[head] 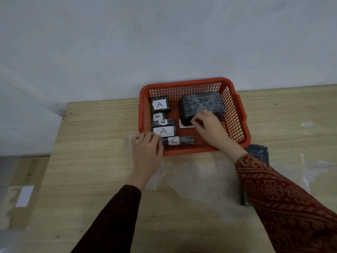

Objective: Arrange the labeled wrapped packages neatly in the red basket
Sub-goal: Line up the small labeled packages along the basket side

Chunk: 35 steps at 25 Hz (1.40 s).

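**Both hands at the red basket, packages lined up inside**

At the far left, a cardboard sheet (20, 194) with a white patch lies beside the wooden table (94, 136), below its level. The table runs up to a pale wall (164, 42).

The left hand (146, 150) rests on the near left corner of the basket (235, 84), fingers curled loosely over the rim; whether they grip the rim or only lie on it cannot be told. The fingertips sit just beside the nearest package.

Inside the basket, along its left wall, dark wrapped packages stand in a column, each with a white label marked "A". The square package (160, 105) is farthest back. In front of it lie two small ones, close together, their labels overlapping from this view (160, 119). Next comes a wide package (164, 131), then a long package (177, 140) lying across the near edge.

In the right half sits the big package (202, 106), wrapped in shiny film, no label showing on its top. A white label (184, 126) peeks out at its near edge. The right hand (209, 125) reaches into the basket, fingers bent and pressed against the big package's near side, grasping it there.

Outside the basket, by its near right corner, a dark package (259, 151) lies on the table, partly hidden by the patterned right sleeve (284, 198). Clear film (200, 179) lies on the table between the arms.
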{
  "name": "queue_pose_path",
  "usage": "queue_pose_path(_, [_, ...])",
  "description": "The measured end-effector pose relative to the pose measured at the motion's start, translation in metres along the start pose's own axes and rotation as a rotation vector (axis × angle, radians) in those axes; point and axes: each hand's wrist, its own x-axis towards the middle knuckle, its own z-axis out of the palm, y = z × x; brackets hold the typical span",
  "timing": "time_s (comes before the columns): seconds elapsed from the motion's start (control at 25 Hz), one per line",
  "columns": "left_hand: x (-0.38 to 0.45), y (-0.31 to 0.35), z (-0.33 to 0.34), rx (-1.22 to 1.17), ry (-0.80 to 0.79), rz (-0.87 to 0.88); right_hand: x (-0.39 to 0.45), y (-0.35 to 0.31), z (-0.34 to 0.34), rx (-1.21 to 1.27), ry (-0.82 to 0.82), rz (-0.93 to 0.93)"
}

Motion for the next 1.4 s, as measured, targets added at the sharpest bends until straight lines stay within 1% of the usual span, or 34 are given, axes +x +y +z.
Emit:
queue_pose_path(0.08, [0.025, 0.011, 0.002, -0.162, -0.048, 0.011, -0.001, 0.019, -0.014, 0.002, 0.169, 0.069])
queue_pose_path(0.12, [0.038, 0.019, 0.006, -0.234, -0.074, 0.019, 0.000, 0.028, -0.020, 0.017, 0.207, 0.139])
queue_pose_path(0.16, [0.050, 0.025, 0.011, -0.307, -0.110, 0.016, 0.002, 0.035, -0.024, 0.049, 0.197, 0.217])
queue_pose_path(0.24, [0.070, 0.037, 0.026, -0.431, -0.219, -0.032, 0.007, 0.045, -0.028, 0.116, 0.094, 0.333])
queue_pose_path(0.36, [0.086, 0.052, 0.051, -0.533, -0.402, -0.163, 0.011, 0.054, -0.021, 0.159, -0.008, 0.350])
queue_pose_path(0.44, [0.093, 0.060, 0.065, -0.565, -0.469, -0.253, 0.012, 0.057, -0.019, 0.187, -0.008, 0.365])
queue_pose_path(0.56, [0.096, 0.063, 0.077, -0.610, -0.536, -0.296, 0.011, 0.057, -0.018, 0.194, 0.017, 0.355])
queue_pose_path(0.64, [0.098, 0.064, 0.078, -0.655, -0.474, -0.318, 0.009, 0.054, -0.021, 0.182, 0.061, 0.308])
queue_pose_path(0.8, [0.105, 0.063, 0.064, -0.720, -0.229, -0.387, 0.002, 0.048, -0.034, 0.091, 0.185, 0.149])
queue_pose_path(1.0, [0.115, 0.052, 0.045, -0.778, -0.082, -0.520, 0.013, 0.043, -0.047, 0.217, 0.315, 0.128])
queue_pose_path(1.12, [0.114, 0.055, 0.043, -0.783, -0.075, -0.488, 0.028, 0.045, -0.049, 0.284, 0.342, 0.196])
queue_pose_path(1.28, [0.108, 0.054, 0.055, -0.837, -0.154, -0.442, 0.040, 0.052, -0.037, 0.334, 0.297, 0.349])
queue_pose_path(1.32, [0.109, 0.053, 0.058, -0.846, -0.173, -0.432, 0.041, 0.053, -0.033, 0.343, 0.314, 0.359])
queue_pose_path(1.4, [0.113, 0.051, 0.062, -0.837, -0.215, -0.410, 0.041, 0.054, -0.029, 0.303, 0.365, 0.322])
